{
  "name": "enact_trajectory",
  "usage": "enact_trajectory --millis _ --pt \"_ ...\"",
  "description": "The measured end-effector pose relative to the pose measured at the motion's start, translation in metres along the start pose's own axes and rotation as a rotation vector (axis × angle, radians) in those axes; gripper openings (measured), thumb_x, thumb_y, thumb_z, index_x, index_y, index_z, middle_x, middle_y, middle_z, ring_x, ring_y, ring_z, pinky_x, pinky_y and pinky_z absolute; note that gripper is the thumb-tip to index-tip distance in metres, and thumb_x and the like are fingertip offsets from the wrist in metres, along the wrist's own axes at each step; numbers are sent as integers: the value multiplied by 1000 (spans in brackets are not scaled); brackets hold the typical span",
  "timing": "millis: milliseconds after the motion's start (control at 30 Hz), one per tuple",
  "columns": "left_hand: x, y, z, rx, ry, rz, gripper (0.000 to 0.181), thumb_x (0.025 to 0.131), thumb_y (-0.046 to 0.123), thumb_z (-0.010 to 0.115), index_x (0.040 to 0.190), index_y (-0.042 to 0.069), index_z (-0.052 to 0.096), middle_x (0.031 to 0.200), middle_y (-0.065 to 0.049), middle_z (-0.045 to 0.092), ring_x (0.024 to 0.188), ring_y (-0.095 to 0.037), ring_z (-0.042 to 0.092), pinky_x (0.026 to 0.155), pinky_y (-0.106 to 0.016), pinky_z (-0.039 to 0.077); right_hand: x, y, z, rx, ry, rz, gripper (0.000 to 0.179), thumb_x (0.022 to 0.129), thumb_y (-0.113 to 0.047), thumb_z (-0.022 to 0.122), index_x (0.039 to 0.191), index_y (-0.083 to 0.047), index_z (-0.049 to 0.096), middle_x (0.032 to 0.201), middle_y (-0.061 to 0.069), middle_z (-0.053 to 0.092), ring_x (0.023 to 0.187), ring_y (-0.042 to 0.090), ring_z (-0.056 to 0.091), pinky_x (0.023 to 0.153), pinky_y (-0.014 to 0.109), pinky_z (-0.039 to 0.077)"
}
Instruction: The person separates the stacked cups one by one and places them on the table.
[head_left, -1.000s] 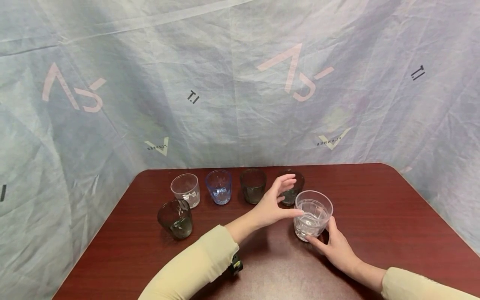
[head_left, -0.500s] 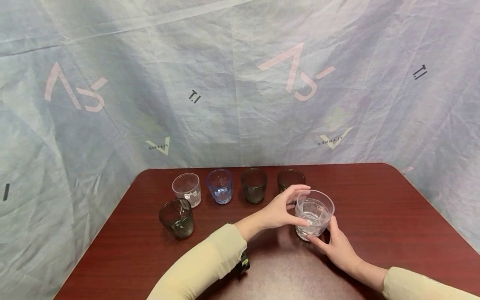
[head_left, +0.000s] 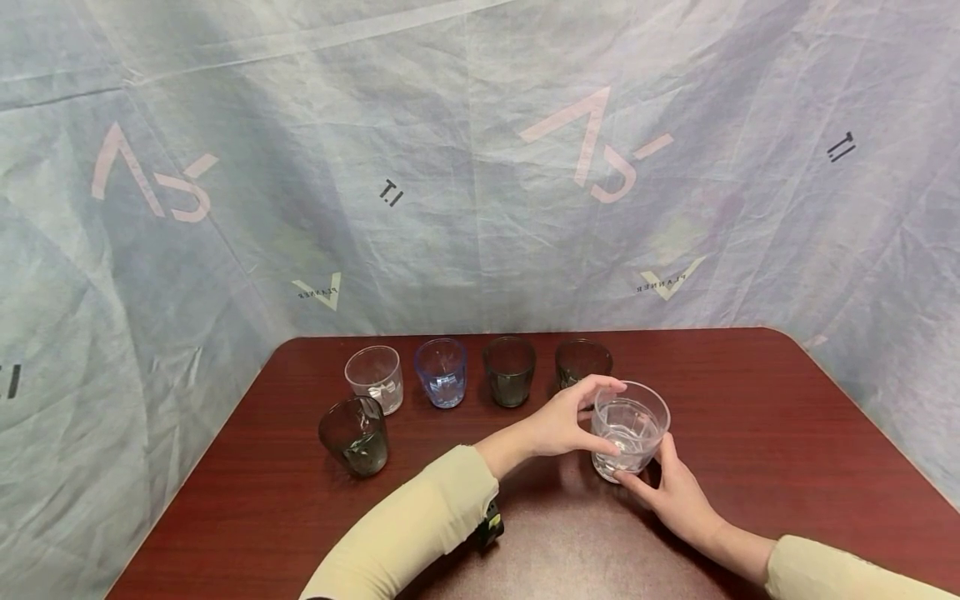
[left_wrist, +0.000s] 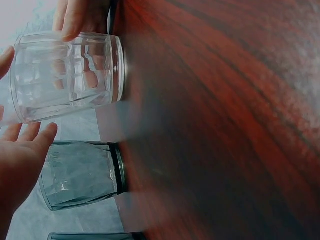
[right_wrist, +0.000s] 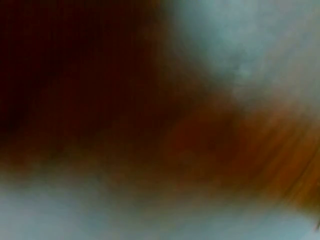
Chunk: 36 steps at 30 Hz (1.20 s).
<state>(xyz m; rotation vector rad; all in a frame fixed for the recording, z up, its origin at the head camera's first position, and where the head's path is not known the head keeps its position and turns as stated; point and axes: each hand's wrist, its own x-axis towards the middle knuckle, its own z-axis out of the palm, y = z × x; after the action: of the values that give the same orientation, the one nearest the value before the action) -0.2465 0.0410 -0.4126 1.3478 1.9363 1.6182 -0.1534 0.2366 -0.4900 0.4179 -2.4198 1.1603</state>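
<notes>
A clear drinking glass stands upright on the right half of the table, some clear liquid or thick base showing inside it. My left hand reaches round its left side, thumb on the near wall and fingers at the far rim. Low on the right side, my right hand grips the same glass, its thumb near the base. In the left wrist view, left fingertips lie right at the wall of the glass, and right fingers press it from above. The right wrist view is a dark blur.
Along the back stand a clear glass, a blue glass and dark glasses, the rightmost partly behind my left hand. Another dark glass sits front left. Fabric hangs behind the wooden table.
My left hand has moved right and slightly down, closing from beside the clear glass onto its rim and wall. The right hand and the glass have stayed in place.
</notes>
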Motion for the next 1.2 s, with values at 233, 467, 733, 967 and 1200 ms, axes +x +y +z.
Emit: enact_trajectory --millis 233,467,733,967,1200 --pt "0 1 0 1 1 11 72 74 -12 78 134 -2 41 144 -13 44 134 -30 41 102 -27 39 0 -1 0 -5 3 0 73 79 -10 81 133 1 33 120 24 60 114 -11 42 91 4 24" --pt "-2 0 1 12 12 9 70 75 -10 78 134 0 42 144 -12 44 133 -26 42 103 -28 38 0 -3 0 -8 9 -7 72 79 -9 81 133 1 34 121 23 60 113 -10 42 91 3 25" --pt "-2 0 2 20 17 18 69 75 -10 79 133 1 44 145 -12 45 133 -19 43 104 -27 37 -1 -3 0 21 7 -13 74 79 -7 80 134 2 33 120 24 60 113 -13 40 91 4 26" --pt "-2 -1 2 57 30 32 68 75 -7 80 132 3 44 144 -9 46 131 -13 45 102 -26 39 -1 -2 0 21 -2 -16 73 80 -7 80 134 3 32 121 24 59 114 -12 40 91 4 26" --pt "-3 -1 2 102 42 21 69 74 -4 82 132 6 45 144 -5 47 130 -7 44 101 -24 39 0 -2 0 18 1 -22 72 79 -6 80 132 4 33 121 24 59 113 -12 41 91 4 26"
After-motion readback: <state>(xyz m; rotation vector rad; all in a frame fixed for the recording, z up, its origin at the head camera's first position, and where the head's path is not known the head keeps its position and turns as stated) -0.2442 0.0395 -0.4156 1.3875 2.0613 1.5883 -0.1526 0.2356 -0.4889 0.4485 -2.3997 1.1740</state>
